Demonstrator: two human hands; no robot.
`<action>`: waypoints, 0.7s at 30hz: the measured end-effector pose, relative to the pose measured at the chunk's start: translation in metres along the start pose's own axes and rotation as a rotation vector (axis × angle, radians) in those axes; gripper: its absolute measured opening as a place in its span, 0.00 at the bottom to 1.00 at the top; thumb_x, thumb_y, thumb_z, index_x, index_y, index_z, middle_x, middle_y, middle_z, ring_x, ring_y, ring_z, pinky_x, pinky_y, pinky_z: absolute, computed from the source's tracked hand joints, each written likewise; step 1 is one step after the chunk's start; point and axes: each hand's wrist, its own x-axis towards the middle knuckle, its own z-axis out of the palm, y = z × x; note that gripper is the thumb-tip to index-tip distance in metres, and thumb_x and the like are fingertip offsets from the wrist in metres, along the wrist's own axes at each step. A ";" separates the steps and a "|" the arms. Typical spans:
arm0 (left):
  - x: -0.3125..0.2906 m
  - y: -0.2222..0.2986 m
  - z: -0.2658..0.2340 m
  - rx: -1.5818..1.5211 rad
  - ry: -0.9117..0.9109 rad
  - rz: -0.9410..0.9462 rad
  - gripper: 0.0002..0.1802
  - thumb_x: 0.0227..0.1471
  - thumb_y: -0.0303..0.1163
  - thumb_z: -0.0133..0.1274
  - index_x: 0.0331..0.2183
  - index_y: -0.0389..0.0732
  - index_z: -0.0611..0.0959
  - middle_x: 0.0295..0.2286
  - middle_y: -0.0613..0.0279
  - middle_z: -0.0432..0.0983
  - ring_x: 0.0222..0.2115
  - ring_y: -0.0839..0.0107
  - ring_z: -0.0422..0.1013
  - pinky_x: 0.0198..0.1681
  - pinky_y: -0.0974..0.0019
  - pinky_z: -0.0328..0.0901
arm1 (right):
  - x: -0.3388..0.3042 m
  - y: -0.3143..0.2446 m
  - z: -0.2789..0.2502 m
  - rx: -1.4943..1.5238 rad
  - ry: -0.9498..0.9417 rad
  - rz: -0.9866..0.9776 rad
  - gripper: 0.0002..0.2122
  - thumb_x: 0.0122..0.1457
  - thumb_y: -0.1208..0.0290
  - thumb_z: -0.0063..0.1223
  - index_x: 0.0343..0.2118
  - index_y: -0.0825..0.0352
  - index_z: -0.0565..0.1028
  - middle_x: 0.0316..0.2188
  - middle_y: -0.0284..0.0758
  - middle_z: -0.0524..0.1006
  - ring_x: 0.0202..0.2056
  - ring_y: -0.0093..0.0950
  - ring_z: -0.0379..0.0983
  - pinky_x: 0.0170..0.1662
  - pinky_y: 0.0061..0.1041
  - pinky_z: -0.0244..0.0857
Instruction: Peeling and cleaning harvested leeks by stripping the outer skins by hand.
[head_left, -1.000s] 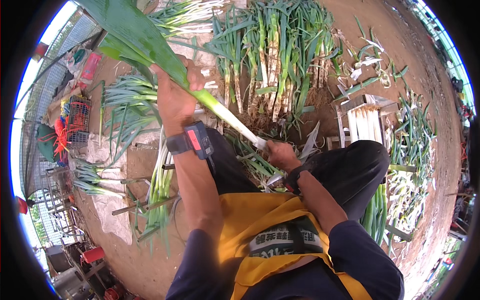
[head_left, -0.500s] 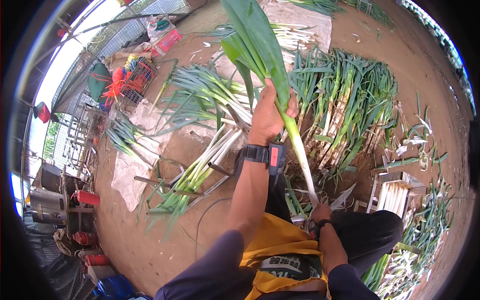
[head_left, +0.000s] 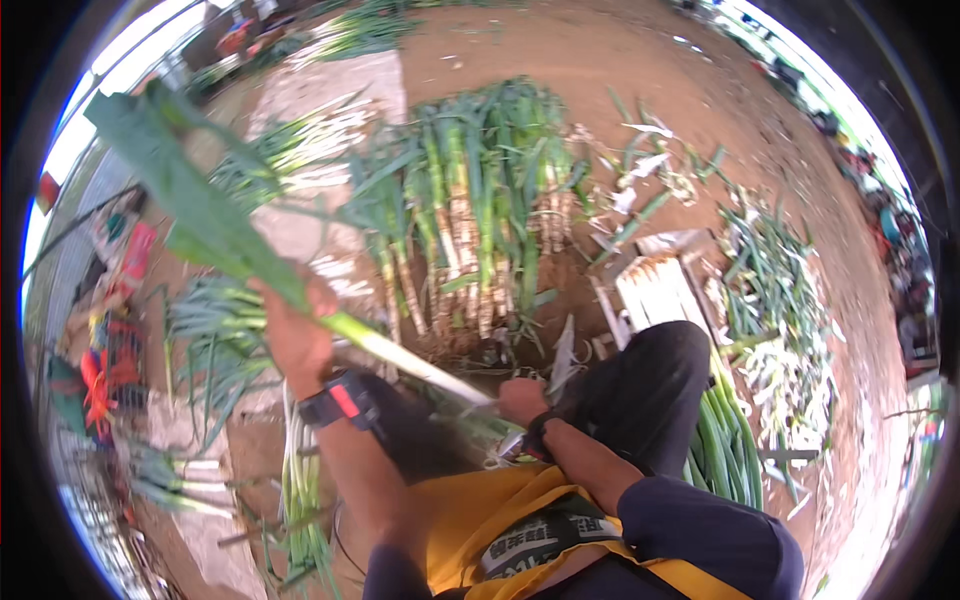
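Brown dirt floor (head_left: 600, 60) spreads all around me. On it, straight ahead, stands a broad clump of leeks (head_left: 480, 190), green tops upward and pale stalks below. Off to my right runs a heap of trimmings (head_left: 785, 310), green and white scraps mixed. My yellow apron (head_left: 470, 505) covers my lap. Above it I hold one long leek (head_left: 240, 245) slantwise, its wide green leaves up to my left and its white end down toward my right, clear of the floor. A wooden box (head_left: 675, 242) of white stalks sits just beyond my right knee (head_left: 672, 365). My left hand (head_left: 298, 325) has its fingers wrapped round the leek where leaves narrow into stem; the leaves pass out beyond them. My right hand (head_left: 523, 401) has its fingers closed on the white end, though blur hides exactly how the tips sit. A dark band (head_left: 345, 400) circles my left wrist.
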 end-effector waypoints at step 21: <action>-0.006 0.049 -0.001 -0.003 -0.202 0.185 0.22 0.63 0.52 0.42 0.35 0.40 0.68 0.24 0.66 0.57 0.23 0.77 0.54 0.29 0.72 0.55 | -0.031 0.030 0.046 -0.232 -0.422 0.093 0.10 0.50 0.65 0.53 0.29 0.63 0.82 0.27 0.41 0.80 0.30 0.39 0.79 0.33 0.46 0.72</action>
